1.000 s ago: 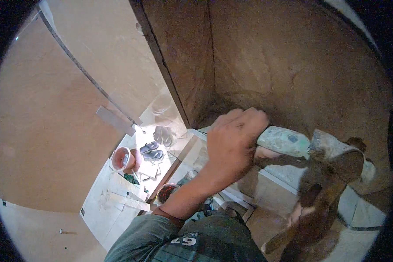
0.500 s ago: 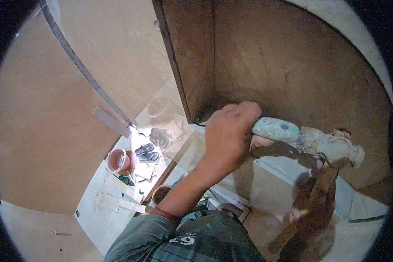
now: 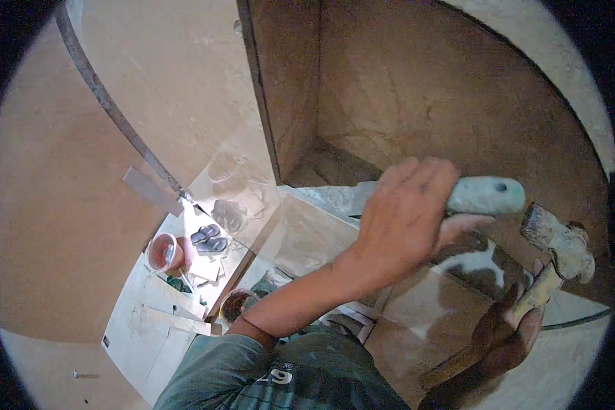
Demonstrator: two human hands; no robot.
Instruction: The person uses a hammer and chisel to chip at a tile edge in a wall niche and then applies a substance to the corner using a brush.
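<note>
My left hand (image 3: 404, 222) is closed round a scraper with a pale greenish handle (image 3: 486, 195). Its flat grey blade (image 3: 363, 198) points left along the lower edge of a brown boxed recess (image 3: 403, 102). In the shadow at the right, my right hand (image 3: 528, 329) grips a hammer by its wooden handle. The hammer's head (image 3: 559, 242), crusted with dried plaster, is just right of the scraper's butt end, with a small gap between them. A patch of white (image 3: 473, 265) shows on the ledge below the scraper.
On the lit floor at left are a reddish bucket (image 3: 165, 253), a pair of dark sandals (image 3: 210, 239) and several tile pieces (image 3: 205, 270). Another container (image 3: 236, 305) stands by my left elbow. A strip (image 3: 109, 102) runs down the wall. A pale board (image 3: 150, 190) leans near it.
The hammer head, earlier up against the scraper's butt end, is now apart from it. My left hand and the scraper have moved right, and the view has shifted slightly.
</note>
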